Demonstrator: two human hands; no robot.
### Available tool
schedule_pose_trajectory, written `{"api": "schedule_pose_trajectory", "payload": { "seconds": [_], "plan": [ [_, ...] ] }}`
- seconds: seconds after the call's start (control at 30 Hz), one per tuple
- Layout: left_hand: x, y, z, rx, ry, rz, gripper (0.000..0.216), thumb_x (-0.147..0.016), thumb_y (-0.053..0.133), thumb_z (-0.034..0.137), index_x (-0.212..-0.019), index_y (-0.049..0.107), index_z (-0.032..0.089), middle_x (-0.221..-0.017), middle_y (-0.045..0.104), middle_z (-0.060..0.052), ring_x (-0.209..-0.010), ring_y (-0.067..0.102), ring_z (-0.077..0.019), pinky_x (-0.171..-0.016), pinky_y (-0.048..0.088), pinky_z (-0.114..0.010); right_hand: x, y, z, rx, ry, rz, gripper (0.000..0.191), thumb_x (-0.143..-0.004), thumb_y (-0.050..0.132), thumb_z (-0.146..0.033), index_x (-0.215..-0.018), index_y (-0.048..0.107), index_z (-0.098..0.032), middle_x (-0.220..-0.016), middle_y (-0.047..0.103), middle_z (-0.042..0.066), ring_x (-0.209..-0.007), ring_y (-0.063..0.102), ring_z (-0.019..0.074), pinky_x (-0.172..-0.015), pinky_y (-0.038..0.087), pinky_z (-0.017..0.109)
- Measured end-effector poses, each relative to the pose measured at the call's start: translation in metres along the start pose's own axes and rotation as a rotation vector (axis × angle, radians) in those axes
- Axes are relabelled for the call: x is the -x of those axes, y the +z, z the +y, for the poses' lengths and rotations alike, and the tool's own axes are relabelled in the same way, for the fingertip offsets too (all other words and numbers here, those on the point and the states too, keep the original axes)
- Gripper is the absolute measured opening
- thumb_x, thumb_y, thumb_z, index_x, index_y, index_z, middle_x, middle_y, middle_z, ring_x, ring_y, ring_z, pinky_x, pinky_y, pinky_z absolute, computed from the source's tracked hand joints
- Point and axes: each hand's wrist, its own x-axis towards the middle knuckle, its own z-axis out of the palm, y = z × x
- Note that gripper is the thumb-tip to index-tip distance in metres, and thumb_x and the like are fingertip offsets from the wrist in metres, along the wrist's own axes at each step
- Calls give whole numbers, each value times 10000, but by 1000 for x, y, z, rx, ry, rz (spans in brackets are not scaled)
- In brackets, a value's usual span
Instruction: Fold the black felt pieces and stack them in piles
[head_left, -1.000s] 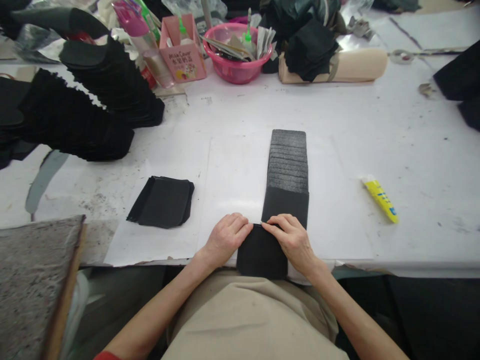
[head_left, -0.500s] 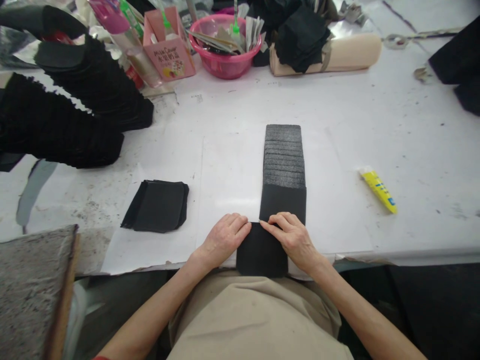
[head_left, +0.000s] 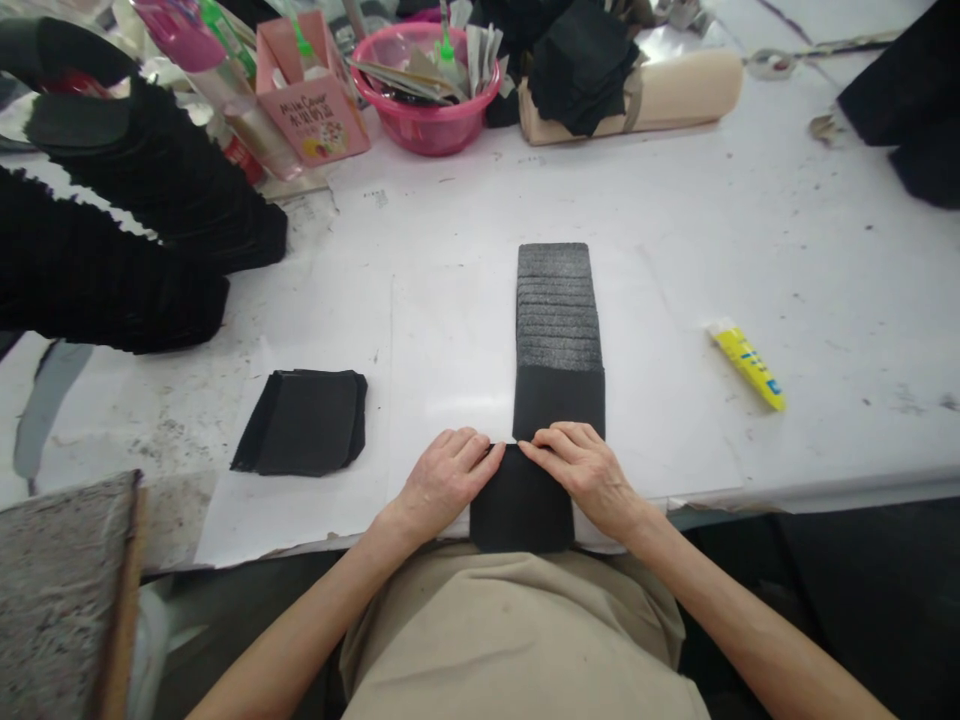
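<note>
A flat black piece (head_left: 521,510) with rounded lower corners lies at the table's front edge, against my apron. My left hand (head_left: 454,475) pinches its far edge, fingers bent together. Close beside it, my right hand (head_left: 581,465) grips the same edge further right, thumb and fingertips pressed together. Just beyond my right hand runs an overlapping row of black pieces (head_left: 559,310); the far ones show grey, speckled strips, while the nearest is plain black. To the left rests a small stack of black pieces (head_left: 311,420).
A yellow tube (head_left: 750,370) lies at right. Tall stacks of black pieces (head_left: 127,260) stand at far left. Along the back are a pink box (head_left: 319,120), a pink basin (head_left: 431,130) with tools, and a beige roll (head_left: 690,95). A rough board (head_left: 64,590) is at lower left.
The view has shifted slightly, so the things on the table appear a little further left. Both hands keep the same hold on the black piece's far edge.
</note>
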Motion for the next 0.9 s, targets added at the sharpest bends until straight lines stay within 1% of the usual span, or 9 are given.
{"api": "schedule_pose_trajectory", "payload": {
  "seconds": [0.1, 0.23, 0.4, 0.63, 0.77, 0.9],
  "plan": [
    [0, -2, 1, -30, 0, -36, 276, -980, 494, 152, -1251, 544, 137, -1016, 594, -82, -956, 542, -227, -818, 476, -356, 0, -1, 1, 6, 5, 14, 250, -996, 476, -145, -1167, 658, -147, -1043, 667, 79, -1017, 543, 208, -888, 454, 361],
    [0, -3, 2, -65, 8, -98, 362, -980, 500, 168, -1342, 486, 159, -1026, 581, -81, -976, 534, -231, -822, 462, -362, 0, -1, 3, 10, 3, 15, 235, -993, 486, -149, -1145, 665, -140, -1025, 664, 81, -999, 548, 206, -873, 454, 356],
    [-2, -4, 4, -89, 7, -165, 417, -971, 510, 173, -1384, 451, 172, -1039, 557, -80, -999, 518, -245, -827, 446, -372, 1, -5, 5, -3, 1, 0, 246, -997, 473, -149, -1155, 661, -149, -1030, 661, 82, -1008, 549, 206, -889, 456, 357],
    [-8, -11, 7, -117, 10, -262, 512, -962, 512, 167, -1453, 370, 210, -1023, 530, -81, -976, 515, -250, -808, 442, -380, 4, -10, 8, -13, 1, -11, 255, -998, 465, -151, -1161, 662, -149, -1032, 663, 88, -1009, 547, 207, -888, 463, 367],
    [-12, -14, 9, -125, 16, -302, 547, -953, 507, 150, -1470, 342, 221, -1026, 524, -86, -968, 513, -254, -794, 446, -388, 7, -12, 11, -30, 33, -9, 235, -995, 478, -158, -1128, 672, -146, -1023, 657, 89, -1001, 546, 205, -884, 459, 363],
    [-15, -15, 9, -122, 24, -312, 549, -944, 499, 127, -1465, 349, 212, -1015, 524, -91, -952, 508, -254, -784, 447, -388, 9, -12, 16, -63, 86, -10, 211, -995, 494, -179, -1102, 675, -175, -1012, 656, 75, -979, 548, 193, -869, 447, 346]
  ]
}}
